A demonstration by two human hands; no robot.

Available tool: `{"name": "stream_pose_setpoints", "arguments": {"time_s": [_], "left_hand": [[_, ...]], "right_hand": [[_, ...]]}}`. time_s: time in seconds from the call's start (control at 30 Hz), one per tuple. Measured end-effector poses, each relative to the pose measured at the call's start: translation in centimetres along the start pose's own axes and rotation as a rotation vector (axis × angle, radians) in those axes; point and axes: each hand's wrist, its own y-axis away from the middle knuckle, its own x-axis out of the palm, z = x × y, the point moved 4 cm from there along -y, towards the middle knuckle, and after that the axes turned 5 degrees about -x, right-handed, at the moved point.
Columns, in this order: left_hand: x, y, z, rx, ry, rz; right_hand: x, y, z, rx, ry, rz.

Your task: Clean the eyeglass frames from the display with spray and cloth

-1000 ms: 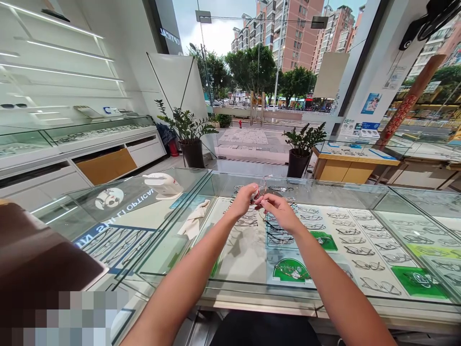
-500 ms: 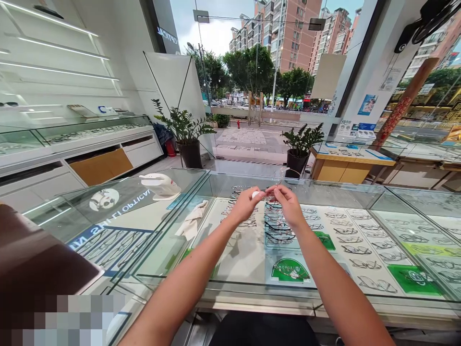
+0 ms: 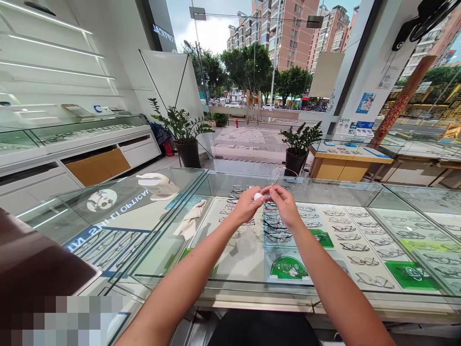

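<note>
Brown panel (image 3: 39,259): stood nearest the person, well to the left of both hands.
Spectacle tray (image 3: 142,231): lay left of the left hand, its frames in slanted rows on blue.
Cream-coloured device (image 3: 160,187): sat on the table (image 3: 248,302), to the left of the left hand and a little farther off.
Beige cloth (image 3: 191,220): lay crumpled, nearer to the left hand than the device was.
Left hand (image 3: 248,205): pinched a small white object (image 3: 257,196), too small to identify; fingertips met the right hand's.
Thin-rimmed eyeglasses (image 3: 276,179): rose just beyond the fingertips, held up above the table; which fingers gripped them could not be told exactly.
Right hand (image 3: 286,206): fingers drawn narrowly together at the eyeglasses.
Green fan-shaped card (image 3: 289,267): lay below the right hand, nearer the person.
Display frames (image 3: 355,247): lay in rows under glass, right of the right hand.
</note>
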Motion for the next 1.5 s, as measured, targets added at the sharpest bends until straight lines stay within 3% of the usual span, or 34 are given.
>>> {"name": "stream_pose_setpoints", "arguments": {"time_s": [0.1,0.17,0.3,0.43,0.83,1.07,1.5], "left_hand": [[-0.9,-0.2,0.5,-0.017,0.019,-0.054],[-2.5,-0.5,1.6,-0.07,-0.004,-0.197],[-7.0,-0.8,5.2,-0.242,-0.143,-0.546],[-10.1,-1.0,9.0,-0.432,-0.26,-0.672],[-13.2,0.1,13.6,-0.646,-0.471,-0.64],[-13.2,0.6,15.4,-0.762,-0.51,-0.568],[-12.6,0.7,16.6,-0.821,-0.539,-0.458]], "right_hand": [[-0.4,0.0,-0.3,0.01,-0.018,-0.048],[-0.9,-0.1,-0.5,0.017,0.001,-0.084],[-1.9,-0.4,-1.3,0.032,0.002,-0.119],[-2.4,-0.5,-1.9,0.055,-0.035,-0.148],[-2.4,-0.4,-1.6,0.075,-0.083,-0.153],[-2.5,-0.5,-1.6,0.075,-0.084,-0.148],[-2.5,-0.5,-1.5,0.072,-0.079,-0.162]]}}
